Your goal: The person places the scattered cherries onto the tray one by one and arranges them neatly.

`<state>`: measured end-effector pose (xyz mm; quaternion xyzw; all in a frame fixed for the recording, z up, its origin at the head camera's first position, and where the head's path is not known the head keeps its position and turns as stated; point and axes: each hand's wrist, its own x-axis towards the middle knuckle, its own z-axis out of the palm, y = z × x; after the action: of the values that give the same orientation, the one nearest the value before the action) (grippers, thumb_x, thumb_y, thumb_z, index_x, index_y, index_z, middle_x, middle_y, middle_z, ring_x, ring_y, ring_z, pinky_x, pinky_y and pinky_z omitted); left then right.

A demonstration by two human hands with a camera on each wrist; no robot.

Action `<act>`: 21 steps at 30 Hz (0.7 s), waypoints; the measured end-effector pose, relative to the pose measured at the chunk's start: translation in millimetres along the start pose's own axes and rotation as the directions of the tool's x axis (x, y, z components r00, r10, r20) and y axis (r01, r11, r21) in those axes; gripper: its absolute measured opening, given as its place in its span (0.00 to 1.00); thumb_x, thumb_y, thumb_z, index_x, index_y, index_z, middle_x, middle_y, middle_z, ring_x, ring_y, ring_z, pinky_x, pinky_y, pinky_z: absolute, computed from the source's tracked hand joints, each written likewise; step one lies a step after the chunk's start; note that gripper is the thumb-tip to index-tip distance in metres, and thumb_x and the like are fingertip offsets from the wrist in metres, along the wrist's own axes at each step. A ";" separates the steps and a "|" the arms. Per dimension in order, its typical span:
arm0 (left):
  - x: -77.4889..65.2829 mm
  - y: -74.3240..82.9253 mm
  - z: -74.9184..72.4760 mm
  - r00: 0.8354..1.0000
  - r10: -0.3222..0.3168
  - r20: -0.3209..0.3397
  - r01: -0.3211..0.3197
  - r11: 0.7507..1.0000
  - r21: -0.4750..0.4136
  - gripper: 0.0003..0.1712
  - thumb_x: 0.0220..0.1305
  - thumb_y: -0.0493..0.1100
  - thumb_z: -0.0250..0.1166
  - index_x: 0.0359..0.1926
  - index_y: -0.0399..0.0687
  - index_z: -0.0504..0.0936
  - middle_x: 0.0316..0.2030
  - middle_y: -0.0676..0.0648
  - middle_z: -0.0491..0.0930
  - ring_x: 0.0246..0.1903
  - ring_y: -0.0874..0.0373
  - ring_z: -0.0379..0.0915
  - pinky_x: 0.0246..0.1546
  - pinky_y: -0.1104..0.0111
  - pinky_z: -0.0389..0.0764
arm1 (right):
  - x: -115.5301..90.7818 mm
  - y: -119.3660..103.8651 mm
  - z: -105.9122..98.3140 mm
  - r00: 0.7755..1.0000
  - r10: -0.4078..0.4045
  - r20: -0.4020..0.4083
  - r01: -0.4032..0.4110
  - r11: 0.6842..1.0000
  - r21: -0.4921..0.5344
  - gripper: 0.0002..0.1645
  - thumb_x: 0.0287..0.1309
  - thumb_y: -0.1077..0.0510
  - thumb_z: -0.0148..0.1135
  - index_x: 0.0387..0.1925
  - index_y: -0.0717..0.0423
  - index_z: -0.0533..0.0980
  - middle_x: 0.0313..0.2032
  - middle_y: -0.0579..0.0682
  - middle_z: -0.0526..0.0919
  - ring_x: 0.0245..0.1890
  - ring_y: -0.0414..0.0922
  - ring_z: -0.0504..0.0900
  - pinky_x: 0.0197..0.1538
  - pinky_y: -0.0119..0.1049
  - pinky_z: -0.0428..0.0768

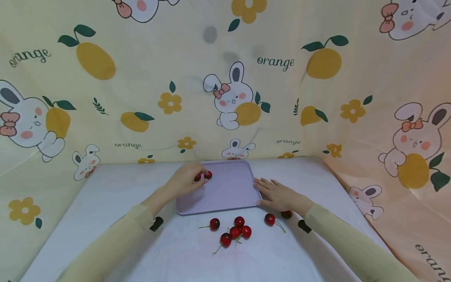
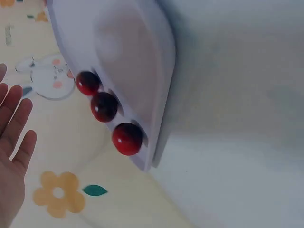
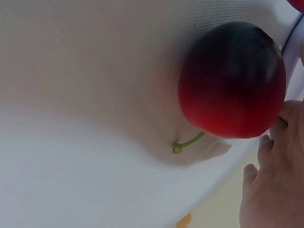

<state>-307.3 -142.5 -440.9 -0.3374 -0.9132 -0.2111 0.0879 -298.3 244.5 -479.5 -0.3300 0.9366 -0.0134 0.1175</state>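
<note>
A pale purple tray (image 1: 229,192) lies on the table. My left hand (image 1: 186,178) is over its back left corner, beside two cherries (image 1: 208,175) that show past the fingers. The left wrist view has three red cherries (image 2: 104,106) in a row along the tray's edge, with the fingers extended and apart from them. At the tray's right edge, my right hand (image 1: 280,196) rests its spread fingers against the rim. A dark red cherry (image 1: 286,214) lies under the right wrist; its short green stem (image 3: 190,141) appears in the right wrist view.
In front of the tray, several cherries sit clustered (image 1: 235,232) on the white table (image 1: 190,258). A single cherry (image 1: 214,224) lies left of them, another (image 1: 269,219) to the right, both with stems. A patterned cloth (image 1: 176,70) hangs behind and at the sides.
</note>
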 end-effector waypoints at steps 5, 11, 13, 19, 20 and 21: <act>-16.2 16.0 -0.1 0.994 0.111 0.002 -0.111 0.992 0.064 0.13 0.68 0.46 0.72 0.50 0.48 0.84 0.46 0.51 0.85 0.45 0.54 0.82 0.50 0.59 0.83 | -1.3 -0.7 -1.0 1.000 0.001 0.001 -0.001 1.000 0.011 0.50 0.74 0.31 0.50 0.81 0.57 0.53 0.82 0.54 0.50 0.81 0.59 0.50 0.79 0.61 0.50; -36.1 37.3 0.1 0.985 0.155 0.079 -0.160 0.985 0.067 0.14 0.70 0.49 0.70 0.52 0.49 0.83 0.49 0.52 0.84 0.52 0.55 0.80 0.56 0.56 0.82 | -0.6 -0.8 -0.6 1.000 0.013 0.009 -0.013 1.000 0.012 0.50 0.74 0.31 0.50 0.82 0.57 0.53 0.82 0.54 0.50 0.81 0.59 0.49 0.79 0.61 0.50; -40.8 42.6 1.6 0.979 0.175 0.104 -0.182 0.981 0.060 0.14 0.70 0.49 0.70 0.51 0.48 0.84 0.49 0.52 0.84 0.51 0.56 0.80 0.56 0.57 0.82 | -0.5 -1.3 -0.8 1.000 0.015 0.009 -0.015 1.000 0.009 0.50 0.74 0.31 0.50 0.82 0.57 0.53 0.82 0.54 0.50 0.81 0.58 0.49 0.79 0.61 0.50; -51.2 52.7 11.4 0.958 0.255 0.131 -0.263 0.963 0.055 0.13 0.68 0.46 0.71 0.50 0.47 0.84 0.46 0.52 0.85 0.47 0.56 0.81 0.51 0.60 0.83 | -0.4 -2.3 -1.6 1.000 0.017 0.009 -0.017 1.000 0.016 0.50 0.74 0.31 0.51 0.81 0.57 0.53 0.82 0.55 0.50 0.81 0.59 0.49 0.79 0.61 0.49; -52.5 54.0 13.2 0.955 0.263 0.135 -0.272 0.961 0.051 0.12 0.68 0.45 0.71 0.49 0.47 0.84 0.46 0.52 0.86 0.46 0.56 0.81 0.51 0.61 0.84 | -0.4 -2.3 -1.6 1.000 0.019 0.008 -0.019 1.000 0.019 0.50 0.74 0.31 0.51 0.81 0.58 0.53 0.82 0.55 0.50 0.81 0.59 0.49 0.79 0.61 0.49; -53.9 55.2 15.1 0.953 0.269 0.139 -0.278 0.959 0.049 0.12 0.68 0.45 0.71 0.49 0.47 0.84 0.46 0.51 0.86 0.46 0.56 0.82 0.50 0.61 0.84 | -0.4 -2.4 -1.5 1.000 0.020 0.009 -0.020 1.000 0.019 0.51 0.74 0.31 0.51 0.82 0.57 0.53 0.82 0.55 0.50 0.81 0.58 0.49 0.79 0.61 0.49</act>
<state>-230.8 -129.2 -452.8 -0.4705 -0.8681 -0.1432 0.0677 -296.9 242.7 -477.8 -0.3194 0.9391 -0.0195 0.1250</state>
